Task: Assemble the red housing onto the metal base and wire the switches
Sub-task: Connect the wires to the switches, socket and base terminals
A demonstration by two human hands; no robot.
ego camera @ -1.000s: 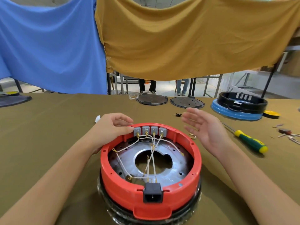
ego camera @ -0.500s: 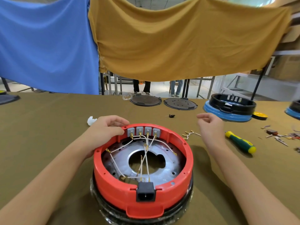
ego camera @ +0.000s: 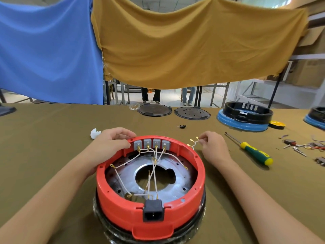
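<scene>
The round red housing point(ego camera: 123, 206) sits over the shiny metal base point(ego camera: 177, 187) near the table's front edge. Several grey switches point(ego camera: 152, 143) line its far inner wall, and white wires point(ego camera: 153, 175) run from them across the base to a black power socket point(ego camera: 152, 210) at the near side. My left hand point(ego camera: 109, 145) grips the housing's far left rim beside the switches. My right hand point(ego camera: 213, 147), just right of the housing, pinches a small white wire piece with brass terminals point(ego camera: 193, 141), lifted slightly off the table.
A green and yellow screwdriver point(ego camera: 255, 153) lies right of my right hand. Loose terminals and small parts point(ego camera: 299, 147) are scattered at the far right. Two dark round plates point(ego camera: 154, 110) and black-and-blue housings point(ego camera: 246, 115) stand at the back. A white scrap point(ego camera: 95, 133) lies by my left hand.
My right hand went from open beside the housing down to the table and closed on the small wire piece with brass terminals. My left hand stayed on the rim.
</scene>
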